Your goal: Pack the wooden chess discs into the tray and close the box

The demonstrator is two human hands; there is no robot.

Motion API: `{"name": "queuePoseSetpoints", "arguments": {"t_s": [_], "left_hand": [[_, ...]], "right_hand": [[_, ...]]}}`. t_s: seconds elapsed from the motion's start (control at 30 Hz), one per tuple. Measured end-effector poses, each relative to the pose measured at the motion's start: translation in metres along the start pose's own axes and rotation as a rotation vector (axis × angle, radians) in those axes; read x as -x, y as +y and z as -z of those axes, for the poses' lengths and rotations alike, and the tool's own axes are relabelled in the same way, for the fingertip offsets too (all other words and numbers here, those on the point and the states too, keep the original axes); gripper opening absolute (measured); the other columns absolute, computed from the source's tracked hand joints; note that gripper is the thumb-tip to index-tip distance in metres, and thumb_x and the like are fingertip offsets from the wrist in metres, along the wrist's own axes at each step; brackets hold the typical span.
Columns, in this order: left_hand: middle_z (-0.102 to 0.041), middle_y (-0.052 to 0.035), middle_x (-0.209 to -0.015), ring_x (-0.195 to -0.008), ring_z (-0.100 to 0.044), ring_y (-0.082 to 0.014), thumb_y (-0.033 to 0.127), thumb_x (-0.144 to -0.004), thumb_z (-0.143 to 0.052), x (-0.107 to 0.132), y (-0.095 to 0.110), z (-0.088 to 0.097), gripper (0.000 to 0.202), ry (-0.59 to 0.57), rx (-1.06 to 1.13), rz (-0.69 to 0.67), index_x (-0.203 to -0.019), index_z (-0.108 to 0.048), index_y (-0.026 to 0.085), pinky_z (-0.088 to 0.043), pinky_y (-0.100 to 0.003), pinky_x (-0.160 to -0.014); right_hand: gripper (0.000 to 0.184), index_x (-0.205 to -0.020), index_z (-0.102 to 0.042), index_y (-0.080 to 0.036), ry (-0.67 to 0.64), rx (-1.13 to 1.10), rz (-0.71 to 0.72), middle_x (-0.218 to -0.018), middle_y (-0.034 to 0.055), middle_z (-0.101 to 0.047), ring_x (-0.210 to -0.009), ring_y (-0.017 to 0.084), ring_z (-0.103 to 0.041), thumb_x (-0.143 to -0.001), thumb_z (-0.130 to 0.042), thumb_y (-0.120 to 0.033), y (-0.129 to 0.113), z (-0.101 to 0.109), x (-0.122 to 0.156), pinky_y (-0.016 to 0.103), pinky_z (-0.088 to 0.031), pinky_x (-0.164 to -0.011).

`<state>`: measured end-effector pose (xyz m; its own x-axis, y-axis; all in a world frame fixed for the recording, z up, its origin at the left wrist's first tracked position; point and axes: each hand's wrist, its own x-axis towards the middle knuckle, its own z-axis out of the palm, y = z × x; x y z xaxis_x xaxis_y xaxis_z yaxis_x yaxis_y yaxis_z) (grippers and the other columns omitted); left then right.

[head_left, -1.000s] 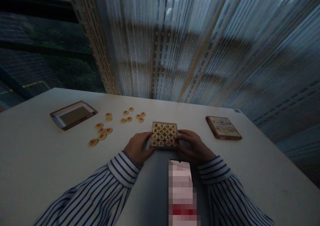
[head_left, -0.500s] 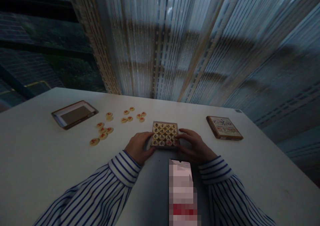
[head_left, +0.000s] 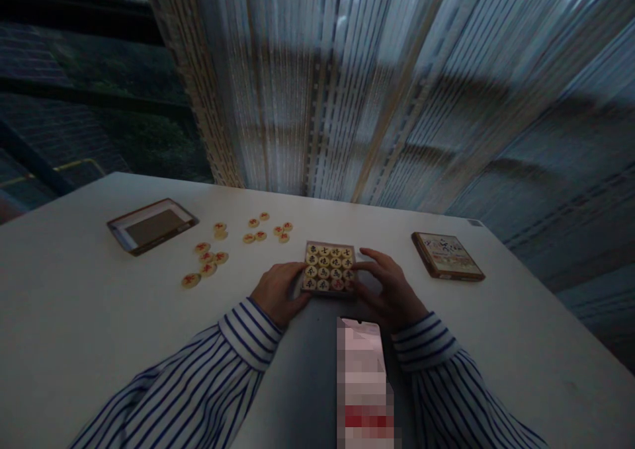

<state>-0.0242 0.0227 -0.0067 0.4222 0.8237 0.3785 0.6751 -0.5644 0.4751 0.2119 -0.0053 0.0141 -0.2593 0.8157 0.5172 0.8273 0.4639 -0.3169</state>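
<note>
A small shallow box (head_left: 329, 293) sits on the table in the head view, filled with rows of round Chinese chess pieces (head_left: 324, 262). Most carry black characters; red ones show in the front row, at the right. My left hand (head_left: 279, 293) grips the box's left side, fingers near the back and thumb at the front corner. Against its right side is my right hand (head_left: 389, 290), thumb and a middle finger at the edge, the index finger raised off it. Its fingers partly cover the front right corner. Loose chess pieces with red characters (head_left: 207, 257) lie to the left.
A phone (head_left: 364, 363) with a blurred screen lies in front of the box. At the far left rests an open box lid or tray (head_left: 166, 245); a closed printed box (head_left: 448, 254) is at the right. A striped string curtain (head_left: 317, 105) hangs behind the white table (head_left: 124, 330).
The right index finger has lifted and spread away from the box's edge. My left hand keeps its place on the box. The whole view has shifted slightly.
</note>
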Motion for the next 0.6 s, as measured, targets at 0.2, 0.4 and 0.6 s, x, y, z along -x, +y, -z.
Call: {"name": "queuePoseSetpoints", "arguments": {"t_s": [0.2,0.4,0.6], "left_hand": [[-0.064,-0.0107,-0.106,-0.098,-0.059,-0.0255,0.023,-0.064,-0.063,-0.001,0.002,0.0022,0.049,-0.029,-0.018,0.036,-0.111,-0.053,0.016,-0.047,-0.041,-0.084],[-0.065,-0.0097,-0.106,-0.097,-0.059,-0.025,0.025,-0.065,-0.063,-0.0005,0.0016,0.0011,0.048,-0.04,-0.026,0.061,-0.112,-0.053,0.017,-0.047,-0.039,-0.083],[-0.064,-0.0118,-0.106,-0.098,-0.058,-0.0265,0.025,-0.063,-0.066,0.0002,0.0021,-0.0008,0.052,-0.019,-0.003,0.099,-0.112,-0.054,0.014,-0.046,-0.041,-0.084]], "right_hand": [[0.039,-0.109,-0.054,-0.016,-0.206,-0.046,-0.072,-0.101,0.0109,-0.065,-0.092,0.023,-0.06,-0.075,-0.054,-0.035,0.0017,0.0055,-0.0015,0.04,-0.047,-0.078],[0.04,-0.109,-0.054,-0.017,-0.224,-0.026,-0.074,-0.106,0.0103,-0.064,-0.096,0.023,-0.058,-0.073,-0.055,-0.035,0.0016,0.0019,0.0001,0.039,-0.045,-0.082],[0.04,-0.108,-0.054,-0.016,-0.226,-0.031,-0.064,-0.106,0.011,-0.063,-0.096,0.023,-0.058,-0.076,-0.052,-0.039,0.0018,0.0036,-0.0018,0.039,-0.045,-0.082]]}}
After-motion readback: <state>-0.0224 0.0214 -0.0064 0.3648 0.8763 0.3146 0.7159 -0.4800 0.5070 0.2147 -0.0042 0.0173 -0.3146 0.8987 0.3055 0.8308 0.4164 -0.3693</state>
